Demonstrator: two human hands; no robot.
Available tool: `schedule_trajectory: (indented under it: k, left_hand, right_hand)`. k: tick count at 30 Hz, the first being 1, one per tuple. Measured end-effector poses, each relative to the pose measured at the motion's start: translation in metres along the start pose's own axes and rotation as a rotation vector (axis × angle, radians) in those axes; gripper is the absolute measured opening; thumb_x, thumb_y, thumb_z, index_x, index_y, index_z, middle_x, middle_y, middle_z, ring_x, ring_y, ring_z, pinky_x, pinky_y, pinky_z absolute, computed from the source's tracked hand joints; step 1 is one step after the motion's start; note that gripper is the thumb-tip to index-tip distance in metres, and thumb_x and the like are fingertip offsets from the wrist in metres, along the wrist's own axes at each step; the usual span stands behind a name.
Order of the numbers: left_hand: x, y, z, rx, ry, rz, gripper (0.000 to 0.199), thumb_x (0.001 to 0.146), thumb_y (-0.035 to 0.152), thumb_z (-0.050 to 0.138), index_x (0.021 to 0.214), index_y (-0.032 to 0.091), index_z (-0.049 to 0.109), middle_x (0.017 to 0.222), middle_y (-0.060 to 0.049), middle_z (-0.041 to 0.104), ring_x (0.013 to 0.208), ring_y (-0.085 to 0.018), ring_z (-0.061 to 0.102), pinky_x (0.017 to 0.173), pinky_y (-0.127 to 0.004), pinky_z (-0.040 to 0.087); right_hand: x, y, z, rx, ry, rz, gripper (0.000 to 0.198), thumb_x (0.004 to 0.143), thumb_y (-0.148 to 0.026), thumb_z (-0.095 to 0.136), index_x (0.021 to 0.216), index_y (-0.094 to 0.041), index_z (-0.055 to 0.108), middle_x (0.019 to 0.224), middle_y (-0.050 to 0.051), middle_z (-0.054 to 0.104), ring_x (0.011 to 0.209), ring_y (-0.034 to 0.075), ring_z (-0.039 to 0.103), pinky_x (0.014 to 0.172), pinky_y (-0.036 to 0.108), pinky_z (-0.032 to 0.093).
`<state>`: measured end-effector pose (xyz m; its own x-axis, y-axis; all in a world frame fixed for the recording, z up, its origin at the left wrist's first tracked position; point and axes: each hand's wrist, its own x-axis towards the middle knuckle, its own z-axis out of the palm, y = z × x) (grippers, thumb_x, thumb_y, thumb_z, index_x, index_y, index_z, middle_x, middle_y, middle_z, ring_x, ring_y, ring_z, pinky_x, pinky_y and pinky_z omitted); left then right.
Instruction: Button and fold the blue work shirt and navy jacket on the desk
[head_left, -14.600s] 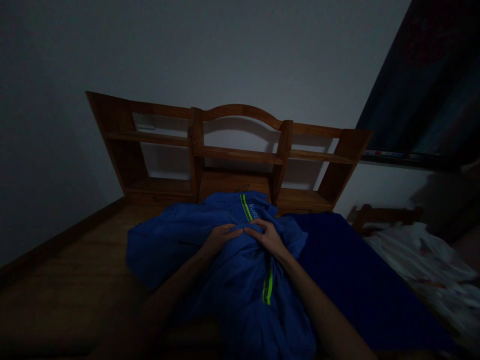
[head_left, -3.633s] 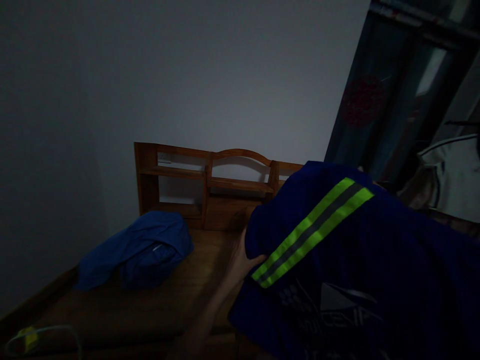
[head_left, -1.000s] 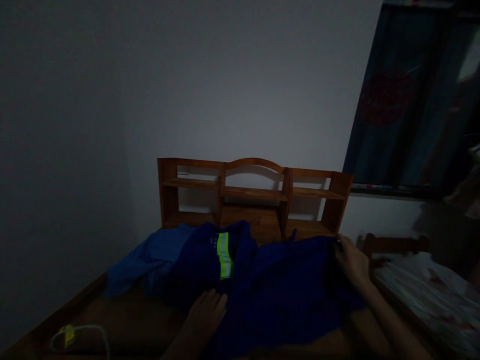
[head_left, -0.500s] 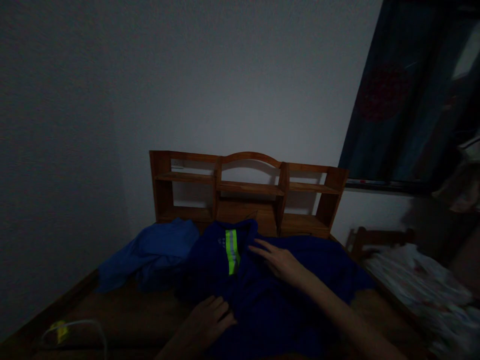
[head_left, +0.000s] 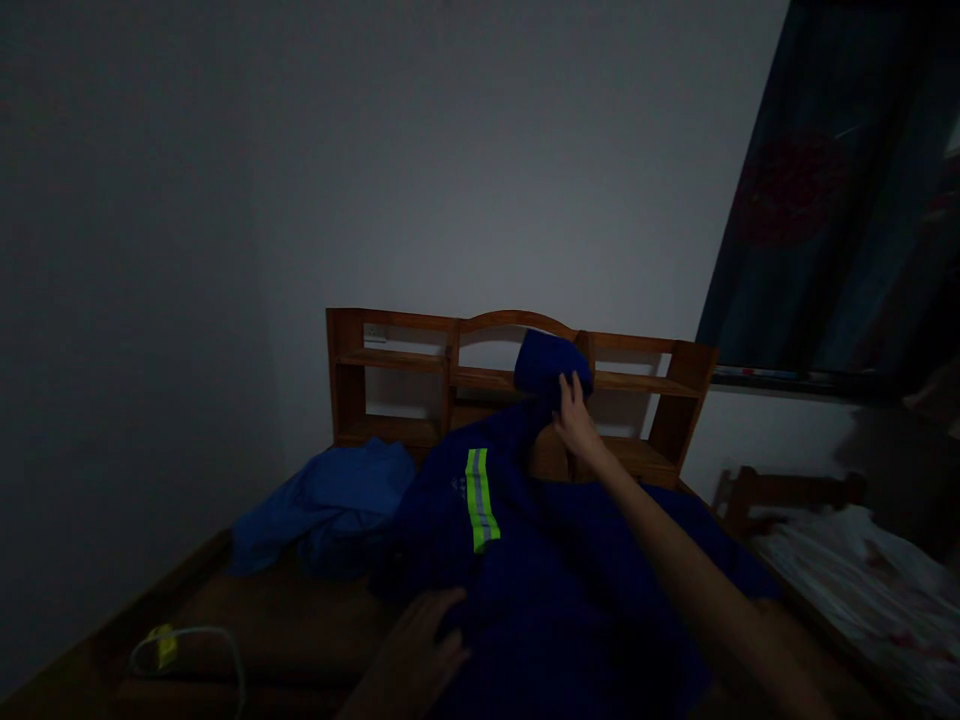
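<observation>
A dark blue work jacket (head_left: 517,590) with a yellow-green and grey reflective strip (head_left: 480,500) lies spread on the bed. My right hand (head_left: 577,425) is closed on its collar (head_left: 551,362), which stands lifted in front of the headboard. Lower down, my left hand (head_left: 420,645) is by the jacket's left edge, thumb and fingers apart; whether it touches the cloth is hard to see in the dim light. Beside the jacket on the left lies a crumpled lighter blue garment (head_left: 337,500).
A wooden headboard (head_left: 394,430) with open shelves stands against the wall behind the bed. A yellow object (head_left: 163,645) with a pale cord lies at the lower left. White plastic bags (head_left: 862,570) are heaped on the right, below a dark window (head_left: 825,200).
My right hand has moved up and taken hold of the collar, raising it off the bed. My left hand stays near the jacket's edge. The view has shifted slightly.
</observation>
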<state>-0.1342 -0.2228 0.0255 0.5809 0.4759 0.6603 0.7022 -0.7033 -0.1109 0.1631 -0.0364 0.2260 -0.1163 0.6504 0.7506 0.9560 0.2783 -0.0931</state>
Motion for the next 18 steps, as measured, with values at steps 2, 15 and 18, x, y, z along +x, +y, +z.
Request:
schedule_trajectory:
  k: [2, 15, 18]
  left_hand:
    - [0.011, -0.015, -0.001, 0.001, -0.053, -0.115, 0.025, 0.081, 0.032, 0.057, 0.104, 0.023, 0.058, 0.138, -0.010, 0.039, 0.124, -0.029, 0.039, 0.101, -0.047, 0.036]
    - [0.011, -0.076, 0.037, -0.020, -0.517, -0.098, 0.046, 0.079, 0.010, 0.052, 0.119, 0.032, 0.056, 0.132, -0.008, 0.048, 0.122, -0.027, 0.044, 0.103, -0.051, 0.031]
    - [-0.009, -0.110, 0.044, 0.087, -0.456, -0.072, 0.035, 0.083, 0.007, 0.045, 0.106, 0.027, 0.064, 0.127, -0.007, 0.053, 0.121, -0.025, 0.044, 0.105, -0.051, 0.027]
  right_hand:
    - [-0.015, 0.010, 0.007, -0.095, -0.241, -0.086, 0.065, 0.082, -0.019, 0.045, 0.142, -0.018, 0.020, 0.149, 0.016, 0.008, 0.112, 0.027, 0.051, 0.086, 0.037, 0.044]
    - [-0.174, 0.155, 0.018, -0.396, -0.823, 0.272, 0.058, 0.075, -0.035, 0.055, 0.131, -0.024, 0.046, 0.124, 0.016, 0.051, 0.113, 0.033, 0.050, 0.085, 0.045, 0.040]
    - [-0.193, 0.184, 0.012, -0.468, -0.739, 0.386, 0.058, 0.075, -0.044, 0.054, 0.128, -0.020, 0.049, 0.133, 0.020, 0.041, 0.125, 0.038, 0.036, 0.093, 0.054, 0.030]
